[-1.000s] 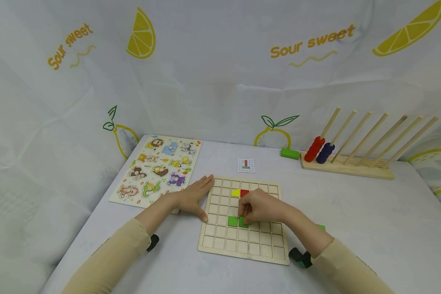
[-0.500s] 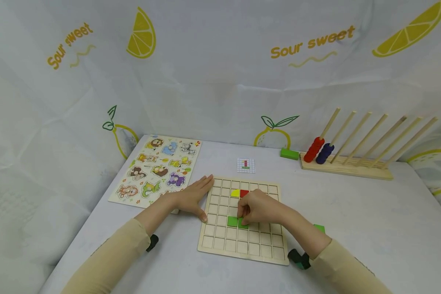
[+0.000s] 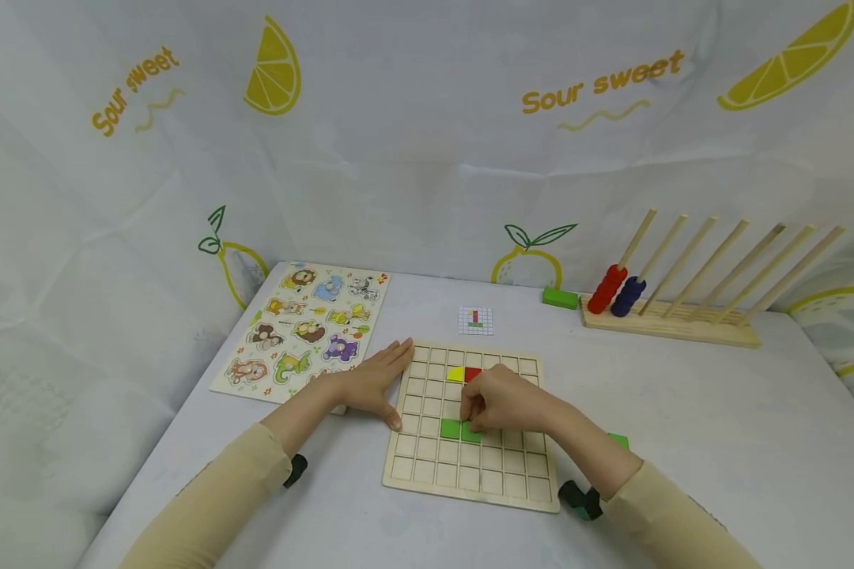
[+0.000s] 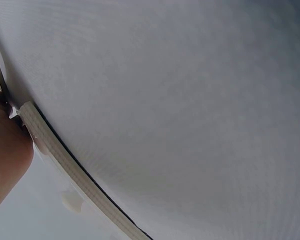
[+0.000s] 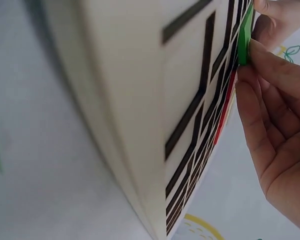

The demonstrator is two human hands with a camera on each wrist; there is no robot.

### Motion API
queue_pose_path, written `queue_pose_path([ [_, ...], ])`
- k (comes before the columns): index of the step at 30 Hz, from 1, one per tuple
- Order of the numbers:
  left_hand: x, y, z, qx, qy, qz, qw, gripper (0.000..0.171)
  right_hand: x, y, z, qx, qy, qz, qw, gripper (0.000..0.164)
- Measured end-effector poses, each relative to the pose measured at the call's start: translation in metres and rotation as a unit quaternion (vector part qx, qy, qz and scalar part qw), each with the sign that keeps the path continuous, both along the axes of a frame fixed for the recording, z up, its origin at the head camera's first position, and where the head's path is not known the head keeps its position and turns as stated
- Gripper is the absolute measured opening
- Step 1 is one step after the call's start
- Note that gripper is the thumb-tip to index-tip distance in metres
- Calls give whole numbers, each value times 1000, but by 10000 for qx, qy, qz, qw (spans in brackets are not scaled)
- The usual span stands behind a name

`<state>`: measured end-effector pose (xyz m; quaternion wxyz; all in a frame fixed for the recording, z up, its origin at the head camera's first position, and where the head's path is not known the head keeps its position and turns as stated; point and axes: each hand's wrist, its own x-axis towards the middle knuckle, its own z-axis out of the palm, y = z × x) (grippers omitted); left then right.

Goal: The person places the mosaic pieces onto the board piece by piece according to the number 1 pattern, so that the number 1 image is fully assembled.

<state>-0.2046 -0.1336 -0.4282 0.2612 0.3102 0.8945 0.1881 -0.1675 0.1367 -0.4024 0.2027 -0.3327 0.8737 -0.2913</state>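
A wooden grid board (image 3: 436, 474) lies flat on the table. My left hand (image 3: 373, 385) rests along its left edge, fingers extended and thumb spread at the rim. Over the middle of the board, my right hand (image 3: 505, 401) pinches a green tile (image 5: 245, 37) between thumb and fingers; its far side is partly covered by the hand in the head view. Immediately left of it, another green tile (image 3: 450, 428) sits in a grid square. Higher on the board are a yellow quarter-round tile (image 3: 456, 374) and a red tile (image 3: 473, 374), the red one partly hidden by the right hand.
Behind the board lies a small printed grid card (image 3: 476, 321). An animal puzzle board (image 3: 299, 332) is at left. Back right stand a green block (image 3: 560, 298) and a wooden peg rack (image 3: 683, 325) with red and blue beads. Another green piece (image 3: 619, 440) shows beside the right forearm.
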Motion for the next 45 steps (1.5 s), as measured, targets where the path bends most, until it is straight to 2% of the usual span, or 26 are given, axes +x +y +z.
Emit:
queue_pose_path([
  [9, -1, 1, 0, -28, 38, 11, 10000, 128, -2, 14, 16, -201, 117, -152, 9996, 10],
  [22, 0, 2, 1, -35, 9, 42, 10000, 128, -6, 63, 29, -41, 165, -597, 9981, 6],
  [30, 2, 2, 1, -16, 37, 29, 10000, 127, -4, 94, 29, -55, 156, -767, 9969, 9],
  [38, 3, 2, 2, -44, 49, 51, 10000, 127, -3, 120, 18, 94, 69, -930, 9956, 11],
  [45, 3, 2, 3, -34, 48, 41, 10000, 127, -1, 139, 19, 295, -123, -896, 9955, 16],
])
